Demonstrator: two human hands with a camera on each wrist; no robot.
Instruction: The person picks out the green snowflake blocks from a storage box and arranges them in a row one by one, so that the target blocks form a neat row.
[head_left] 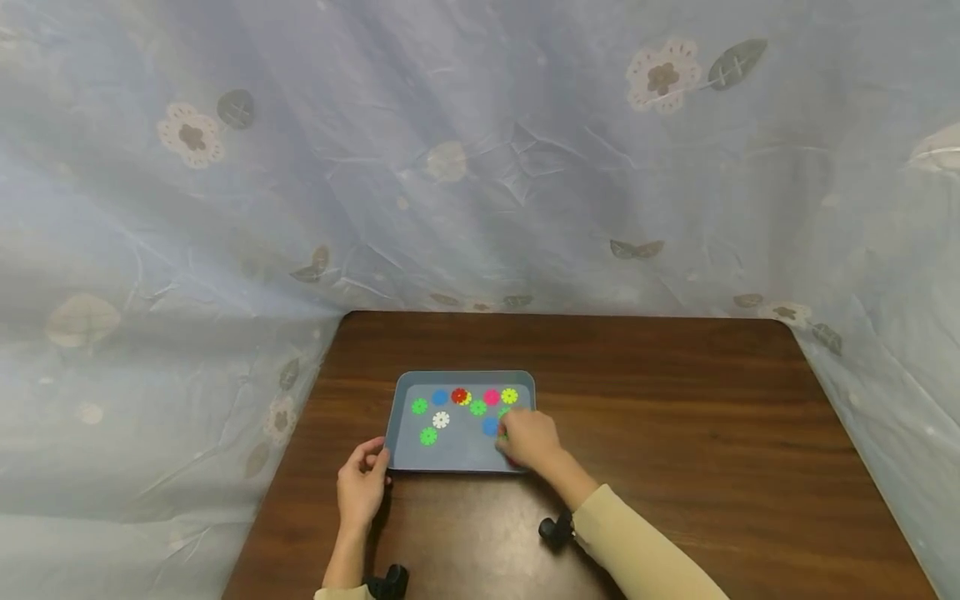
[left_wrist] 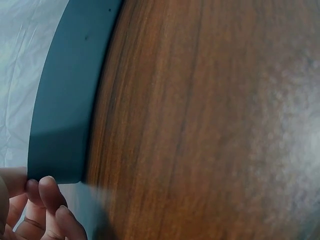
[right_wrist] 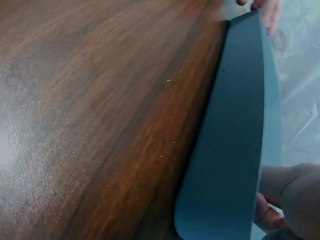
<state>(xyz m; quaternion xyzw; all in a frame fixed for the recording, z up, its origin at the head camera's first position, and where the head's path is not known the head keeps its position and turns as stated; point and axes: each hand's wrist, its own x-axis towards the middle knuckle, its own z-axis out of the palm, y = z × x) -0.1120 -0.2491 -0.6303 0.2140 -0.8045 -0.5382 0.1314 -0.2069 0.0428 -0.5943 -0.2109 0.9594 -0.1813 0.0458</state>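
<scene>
A grey-blue tray (head_left: 457, 460) lies on the table, bearing several flat notched plastic discs. My left hand (head_left: 362, 487) holds its front left corner, thumb at the rim and fingers curled against the outside, as the left wrist view shows. Over the tray's right side, my right hand (head_left: 531, 437) has curled fingers, with a green disc (head_left: 502, 433) at the fingertips. A blue disc (head_left: 490, 427) lies just left of those fingers. In the right wrist view the tray's wall (right_wrist: 225, 125) hides most of the fingertips.
Farther back on the tray are a white disc (head_left: 441, 420), a pink disc (head_left: 491, 397), a red disc (head_left: 459, 396) partly over a yellow one, and more green ones. The brown wooden table (head_left: 675, 417) extends to the right. A patterned curtain (head_left: 480, 167) hangs behind it.
</scene>
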